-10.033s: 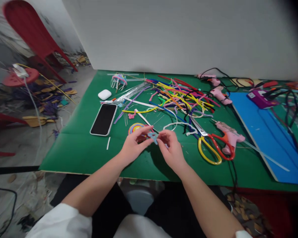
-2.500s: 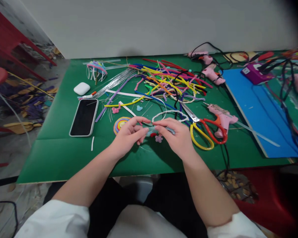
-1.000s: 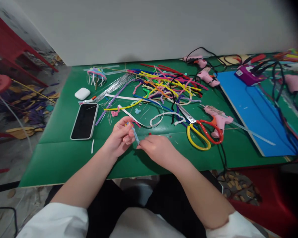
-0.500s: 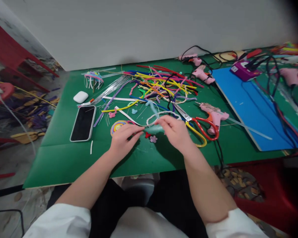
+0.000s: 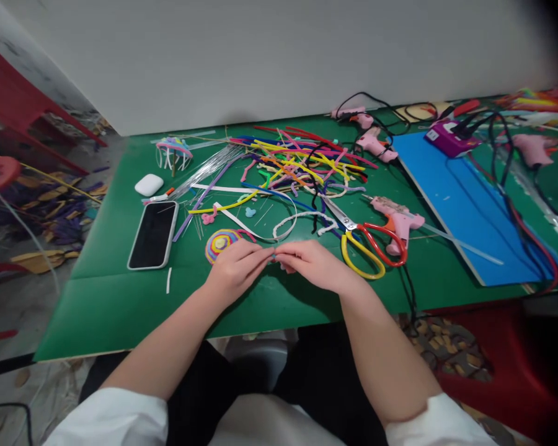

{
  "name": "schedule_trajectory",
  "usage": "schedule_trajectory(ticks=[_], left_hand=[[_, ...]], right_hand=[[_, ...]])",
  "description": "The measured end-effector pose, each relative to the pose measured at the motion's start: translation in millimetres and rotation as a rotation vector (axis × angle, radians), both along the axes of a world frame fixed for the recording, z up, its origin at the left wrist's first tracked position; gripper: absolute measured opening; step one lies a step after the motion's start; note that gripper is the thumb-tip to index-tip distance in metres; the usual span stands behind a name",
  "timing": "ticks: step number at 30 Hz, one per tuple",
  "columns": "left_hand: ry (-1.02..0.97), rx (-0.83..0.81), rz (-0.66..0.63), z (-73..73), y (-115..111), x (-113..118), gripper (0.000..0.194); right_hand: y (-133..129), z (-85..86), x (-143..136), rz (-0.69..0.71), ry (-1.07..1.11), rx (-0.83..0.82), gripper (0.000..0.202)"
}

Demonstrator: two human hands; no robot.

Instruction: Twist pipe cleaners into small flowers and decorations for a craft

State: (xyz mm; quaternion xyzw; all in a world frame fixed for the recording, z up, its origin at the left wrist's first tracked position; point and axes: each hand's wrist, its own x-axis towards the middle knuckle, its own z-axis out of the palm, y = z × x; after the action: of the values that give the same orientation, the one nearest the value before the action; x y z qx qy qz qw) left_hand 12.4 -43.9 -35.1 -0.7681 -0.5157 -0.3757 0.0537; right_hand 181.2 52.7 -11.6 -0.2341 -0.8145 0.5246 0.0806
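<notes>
My left hand (image 5: 235,269) and my right hand (image 5: 309,263) meet fingertip to fingertip above the table's front part. Both are pinched closed on a light blue pipe cleaner (image 5: 273,254); only a tiny bluish bit of it shows, the rest hidden by the fingers. Beside my left hand lies a striped rainbow coil (image 5: 221,244), partly covered by the knuckles. Scissors (image 5: 351,226) with one red and one yellow handle rest open to the right of my right hand. A white pipe cleaner (image 5: 286,220) curves just beyond the fingertips.
Coloured pipe cleaners (image 5: 297,158) lie piled at the back. A phone (image 5: 153,235), a white earbud case (image 5: 149,184) and a striped umbrella-like piece (image 5: 173,148) are at left. A pink glue gun (image 5: 397,223), a blue board (image 5: 451,204) and a purple power block (image 5: 451,137) with cords stand right.
My right hand has come down and left to meet my left fingertips. The light blue strand, which stuck up past the right fingers, is now almost wholly hidden between the hands.
</notes>
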Motion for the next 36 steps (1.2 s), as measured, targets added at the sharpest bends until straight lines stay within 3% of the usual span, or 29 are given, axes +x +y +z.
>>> schedule_trajectory(ticks=[4, 10, 16, 20, 26, 30, 33, 36], left_hand=[[0.024, 0.006, 0.009, -0.1, -2, -1, 0.02], [0.017, 0.066, -0.006, -2.0, -5, 0, 0.027], [0.027, 0.135, -0.015, -1.9, -6, 2, 0.025], [0.036, 0.033, 0.018, 0.9, -5, 3, 0.023], [-0.153, -0.331, 0.131, 8.8, -4, 6, 0.013], [-0.677, -0.658, 0.027, 16.1, -4, 4, 0.007], [-1.17, -0.823, -0.149, 19.3, -4, 1, 0.024], [-1.458, -0.936, -0.287, 20.5, -3, 0, 0.034]], right_hand=[[-1, -4.5, -2, -0.096, 0.038, -0.171, 0.016], [-1, -10.8, -7, -0.133, 0.079, -0.513, 0.025], [-3, -14.4, -11, -0.198, 0.131, -0.607, 0.021], [-5, -15.3, -12, -0.224, 0.123, -0.447, 0.02], [-7, -12.0, -10, -0.166, 0.099, 0.189, 0.012], [-5, -7.2, -6, -0.07, 0.176, 0.433, 0.01], [-7, -1.7, -5, -0.035, 0.245, 0.441, 0.011], [-12, 2.2, -5, -0.024, 0.333, 0.425, 0.011]])
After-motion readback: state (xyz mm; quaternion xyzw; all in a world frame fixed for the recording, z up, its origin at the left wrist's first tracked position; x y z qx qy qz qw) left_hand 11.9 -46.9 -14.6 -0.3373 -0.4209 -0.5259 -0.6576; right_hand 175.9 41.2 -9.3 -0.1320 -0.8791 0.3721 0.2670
